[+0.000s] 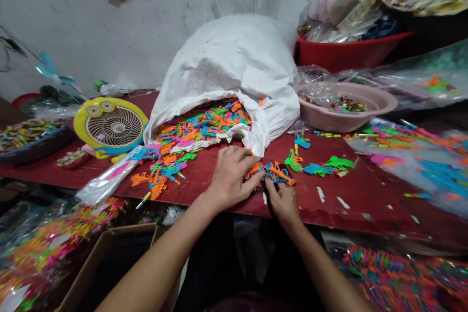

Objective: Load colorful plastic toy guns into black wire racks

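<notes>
A large white sack [234, 53] lies with its torn mouth facing me, full of small flat plastic pieces [204, 124] in orange, blue, green and pink. At the table's front edge, my left hand [232, 175] has its fingers bent over a small bunch of orange and blue plastic pieces [280, 171]. Close beside it, my right hand [283, 202] has its thumb and fingers closed at the near side of that bunch. My fingers partly hide the pieces. Loose pieces [157, 175] lie left of my hands, and a few more [321, 166] lie to the right.
A yellow and blue fan [115, 129] stands on the red table [204, 190] at left. A pink basin [329, 114] holds small bits at right, with a red basin [351, 53] behind. Filled plastic bags [431, 170] lie far right. Below the table are a cardboard box [87, 263] and bagged pieces.
</notes>
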A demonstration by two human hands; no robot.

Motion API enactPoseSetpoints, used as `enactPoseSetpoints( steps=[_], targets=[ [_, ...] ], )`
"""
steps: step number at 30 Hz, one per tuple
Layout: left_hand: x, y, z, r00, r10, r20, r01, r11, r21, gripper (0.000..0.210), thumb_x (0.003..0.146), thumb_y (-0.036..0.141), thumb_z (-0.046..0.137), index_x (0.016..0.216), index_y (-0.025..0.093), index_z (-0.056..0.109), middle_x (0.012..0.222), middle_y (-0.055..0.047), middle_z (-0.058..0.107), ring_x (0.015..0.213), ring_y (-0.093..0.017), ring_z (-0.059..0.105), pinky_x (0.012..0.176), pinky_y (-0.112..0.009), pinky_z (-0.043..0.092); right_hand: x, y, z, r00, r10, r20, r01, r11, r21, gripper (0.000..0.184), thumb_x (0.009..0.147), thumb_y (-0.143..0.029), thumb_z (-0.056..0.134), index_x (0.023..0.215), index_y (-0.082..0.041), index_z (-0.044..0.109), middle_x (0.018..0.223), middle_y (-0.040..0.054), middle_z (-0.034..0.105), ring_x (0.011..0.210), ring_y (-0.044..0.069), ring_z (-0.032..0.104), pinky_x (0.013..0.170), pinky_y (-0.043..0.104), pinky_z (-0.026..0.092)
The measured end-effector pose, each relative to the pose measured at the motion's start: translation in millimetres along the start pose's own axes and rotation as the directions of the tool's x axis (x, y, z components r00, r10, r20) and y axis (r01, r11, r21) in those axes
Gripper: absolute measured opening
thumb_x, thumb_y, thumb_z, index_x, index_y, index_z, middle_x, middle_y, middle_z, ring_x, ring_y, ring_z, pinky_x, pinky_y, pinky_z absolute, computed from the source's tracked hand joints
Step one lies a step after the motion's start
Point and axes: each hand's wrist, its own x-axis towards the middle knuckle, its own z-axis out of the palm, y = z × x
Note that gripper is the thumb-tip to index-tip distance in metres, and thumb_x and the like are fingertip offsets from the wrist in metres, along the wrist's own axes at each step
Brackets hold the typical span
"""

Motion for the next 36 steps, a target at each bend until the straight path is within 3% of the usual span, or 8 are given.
enactPoseSetpoints(
  steps=[4,12,15,19,23,27,30,36],
  targets=[
    [15.0,-0.3,-0.6,0.973,0.082,0.215,-0.096,0.994,0.056,0.025,0.091,0.035,0.055,0.111,0.027,0.068,0.114,-0.006,0.064,0.107,-0.024,0.052,0.094,-0.042,0.036,0.8,4.6,10.2,0.995,-0.101,-0.007,0.099,0.981,-0.166,0.046,0.092,-0.047,0.038,0.078,-0.016,0.068,0.071,0.0133,0.066,0.067,0.023,0.06,0.065,0.033,0.044],
    [20.1,5.8,13.8,0.983,-0.022,0.184,-0.021,0.974,0.224,0.014,0.09,0.032,0.056,0.091,0.023,0.066,0.105,-0.005,0.063,0.098,-0.023,0.052,0.086,-0.041,0.037,5.0,7.4,11.4,0.998,-0.067,0.005,0.067,0.984,-0.164,0.051,0.092,-0.049,0.036,0.071,-0.018,0.069,0.076,0.0163,0.068,0.072,0.026,0.062,0.068,0.036,0.046],
    [20.9,9.3,15.0,0.983,-0.035,0.181,-0.01,0.97,0.243,0.01,0.088,0.028,0.058,0.089,0.021,0.065,0.104,-0.006,0.063,0.097,-0.024,0.053,0.086,-0.042,0.037,0.6,1.7,4.7,0.998,-0.002,-0.065,0.001,1.0,-0.019,0.049,0.09,-0.051,0.041,0.086,-0.016,0.074,0.088,0.0172,0.071,0.08,0.028,0.066,0.074,0.039,0.049],
    [19.5,2.0,7.5,0.995,-0.039,0.093,0.037,0.999,0.024,0.017,0.093,0.03,0.052,0.098,0.021,0.066,0.107,-0.005,0.066,0.102,-0.021,0.057,0.09,-0.038,0.04,-0.8,-7.0,-2.5,0.988,0.097,-0.122,-0.054,0.947,0.318,0.043,0.086,-0.05,0.051,0.102,-0.017,0.073,0.104,0.0141,0.072,0.093,0.027,0.067,0.084,0.038,0.052],
    [27.9,-16.7,-1.9,0.998,-0.067,0.006,0.068,0.997,-0.028,0.021,0.092,0.02,0.051,0.102,0.02,0.069,0.112,-0.005,0.066,0.109,-0.021,0.057,0.096,-0.038,0.04,6.9,-9.6,-3.6,0.981,0.192,-0.031,-0.143,0.821,0.553,0.041,0.08,-0.047,0.059,0.105,-0.017,0.071,0.099,0.0116,0.073,0.079,0.022,0.067,0.069,0.033,0.054],
    [45.5,-31.9,-4.5,0.971,-0.055,0.232,0.059,0.998,-0.014,0.025,0.082,0.019,0.062,0.106,0.02,0.071,0.113,-0.006,0.067,0.109,-0.023,0.058,0.096,-0.04,0.044,11.0,-8.2,-0.3,0.942,0.32,0.102,-0.314,0.733,0.603,0.044,0.075,-0.05,0.067,0.097,-0.012,0.072,0.068,0.0053,0.068,0.054,0.013,0.056,0.051,0.025,0.045],
    [56.2,-36.9,-4.6,0.92,-0.053,0.387,0.094,0.992,-0.088,0.033,0.081,0.021,0.063,0.113,0.018,0.068,0.111,-0.007,0.069,0.102,-0.022,0.062,0.091,-0.036,0.048,9.5,-8.4,-0.7,0.927,0.358,0.115,-0.344,0.683,0.644,0.05,0.07,-0.048,0.074,0.106,-0.014,0.07,0.071,0.0024,0.067,0.053,0.012,0.054,0.048,0.024,0.043],
    [66.5,-45.2,0.8,0.883,-0.094,0.46,0.186,0.97,-0.158,0.04,0.079,0.021,0.065,0.118,0.017,0.065,0.113,-0.007,0.07,0.1,-0.021,0.064,0.086,-0.032,0.049,6.2,-15.2,-12.6,0.949,0.295,0.11,-0.315,0.886,0.341,0.024,0.079,-0.047,0.065,0.073,-0.025,0.07,0.057,-0.0008,0.062,0.055,0.017,0.057,0.053,0.028,0.045]
  ],
)
